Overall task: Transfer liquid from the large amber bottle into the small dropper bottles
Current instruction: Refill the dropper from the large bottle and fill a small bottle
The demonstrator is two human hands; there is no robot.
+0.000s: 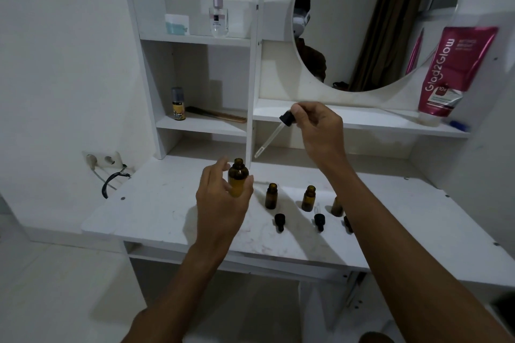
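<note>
My left hand (220, 198) grips the large amber bottle (238, 177), uncapped and held upright above the white table (156, 209). My right hand (317, 127) pinches the black bulb of a glass dropper (274, 133), whose tip slants down-left, above and right of the bottle's mouth. Two small amber dropper bottles (271, 196) (308, 198) stand open on the table. A third (336, 206) is partly hidden behind my right forearm. Black dropper caps (279, 221) (319, 220) lie in front of them.
White shelving stands behind the table, holding a perfume bottle (218, 15), a small yellow-labelled bottle (178, 104) and a comb (217, 114). A round mirror (373, 19) and a pink tube (451, 72) are at the right. A wall socket with cable (103, 161) sits left.
</note>
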